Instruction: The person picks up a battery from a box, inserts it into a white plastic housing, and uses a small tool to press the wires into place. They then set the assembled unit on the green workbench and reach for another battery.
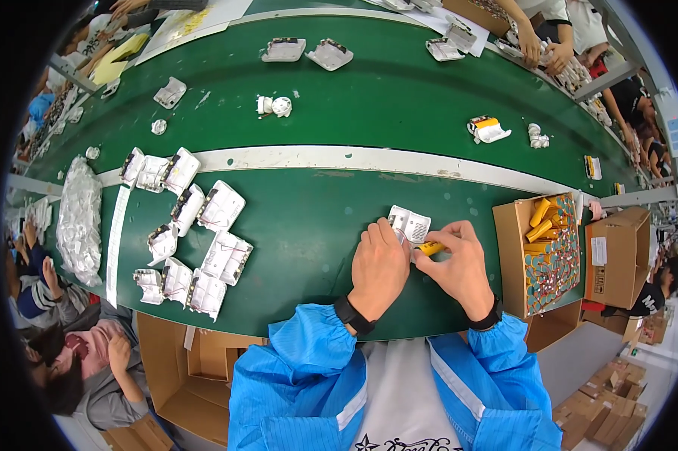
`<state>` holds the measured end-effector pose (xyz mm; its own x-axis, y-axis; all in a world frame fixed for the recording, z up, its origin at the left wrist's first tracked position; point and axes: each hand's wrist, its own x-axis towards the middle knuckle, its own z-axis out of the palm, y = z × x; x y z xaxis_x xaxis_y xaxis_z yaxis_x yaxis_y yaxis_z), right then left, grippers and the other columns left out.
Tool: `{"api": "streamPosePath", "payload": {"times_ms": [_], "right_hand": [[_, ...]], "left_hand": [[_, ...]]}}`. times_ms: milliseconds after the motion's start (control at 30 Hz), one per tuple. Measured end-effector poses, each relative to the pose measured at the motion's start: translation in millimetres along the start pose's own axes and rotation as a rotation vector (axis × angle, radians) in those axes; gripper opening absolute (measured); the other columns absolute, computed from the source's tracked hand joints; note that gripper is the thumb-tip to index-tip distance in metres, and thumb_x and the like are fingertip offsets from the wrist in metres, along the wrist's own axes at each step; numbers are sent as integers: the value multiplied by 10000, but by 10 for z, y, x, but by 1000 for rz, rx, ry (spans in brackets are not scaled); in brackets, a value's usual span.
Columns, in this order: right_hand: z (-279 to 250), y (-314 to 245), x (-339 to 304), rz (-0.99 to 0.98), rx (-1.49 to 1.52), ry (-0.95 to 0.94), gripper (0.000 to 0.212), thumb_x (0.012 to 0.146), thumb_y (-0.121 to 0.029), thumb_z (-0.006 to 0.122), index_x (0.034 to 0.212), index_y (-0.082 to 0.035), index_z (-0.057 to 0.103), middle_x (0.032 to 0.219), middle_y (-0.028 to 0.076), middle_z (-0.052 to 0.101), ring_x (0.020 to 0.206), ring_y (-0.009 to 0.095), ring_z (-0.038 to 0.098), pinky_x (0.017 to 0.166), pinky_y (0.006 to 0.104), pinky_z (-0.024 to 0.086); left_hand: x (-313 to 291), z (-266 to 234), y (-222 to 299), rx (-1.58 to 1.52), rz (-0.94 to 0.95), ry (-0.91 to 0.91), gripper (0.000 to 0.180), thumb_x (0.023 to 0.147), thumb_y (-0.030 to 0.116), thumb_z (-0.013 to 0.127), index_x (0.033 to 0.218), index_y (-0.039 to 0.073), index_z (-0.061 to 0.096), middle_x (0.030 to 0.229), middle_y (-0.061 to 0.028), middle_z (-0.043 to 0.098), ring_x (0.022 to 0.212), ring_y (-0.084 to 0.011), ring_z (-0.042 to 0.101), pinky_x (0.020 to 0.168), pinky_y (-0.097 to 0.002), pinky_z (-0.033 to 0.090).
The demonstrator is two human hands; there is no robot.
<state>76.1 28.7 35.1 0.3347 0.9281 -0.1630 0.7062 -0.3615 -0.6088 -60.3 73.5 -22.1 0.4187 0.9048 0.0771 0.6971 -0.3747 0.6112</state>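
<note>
A white plastic housing (409, 222) with a slotted grille lies on the green bench in front of me. My left hand (380, 264) is closed on its left and near side, the fingertips partly hidden. Between the thumb and fingers of my right hand (461, 263) is a yellow cylindrical battery (430, 247), close to the housing's near right edge. Thin wires show between the two hands. Left of them, several similar white housings (227, 258) with thin wires lie in loose groups.
At the right stands a cardboard box (511, 259) of yellow wired batteries (542, 225). A clear plastic bag (81, 222) lies far left. Beyond a white rail (294, 156), a green belt (376, 90) carries scattered white parts. Co-workers' hands (543, 49) work at the far right.
</note>
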Motion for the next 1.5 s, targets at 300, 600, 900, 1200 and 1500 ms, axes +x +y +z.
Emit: {"api": "streamPosePath", "payload": {"times_ms": [300,600,900,1200,1500], "right_hand": [[-49,-43,223,-535,-93,-98,268,723,-93,798,990,-95,777,1165,147,548,1079,314,535,870,389,515],[206,71,237,-583,159,-19,306,717,-56,798,1015,-124,790,1406,178,493,1193,356,540,944,408,538],[404,181,181,-500,254,50,338,676,-6,808,990,-134,804,1431,187,529,1244,373,552,961,404,542],[386,170,133,-574,181,30,510,662,-7,845,1149,-91,719,1432,193,530,1272,390,525,1017,449,497],[377,152,172,-556,227,-53,742,680,-29,864,1349,-14,543,1440,207,516,1313,402,500,1064,441,460]], "left_hand": [[-8,-35,-83,-27,15,-13,476,797,90,697,1171,-113,483,975,-193,543,880,-325,596,725,-396,530],[-84,-43,-133,-110,3,-19,763,793,69,675,1403,-215,316,1066,-235,509,935,-354,578,777,-401,522],[-78,-173,-183,-172,-36,-205,750,821,71,665,1423,-196,305,1129,-255,506,1007,-390,571,839,-419,519],[-81,-369,-339,-244,84,-361,714,828,-17,630,1439,-181,299,1170,-266,498,1071,-416,567,898,-425,514],[-73,-431,-352,-204,58,-382,735,826,-7,630,1477,-124,308,1188,-230,491,1095,-402,567,917,-430,504]]}}
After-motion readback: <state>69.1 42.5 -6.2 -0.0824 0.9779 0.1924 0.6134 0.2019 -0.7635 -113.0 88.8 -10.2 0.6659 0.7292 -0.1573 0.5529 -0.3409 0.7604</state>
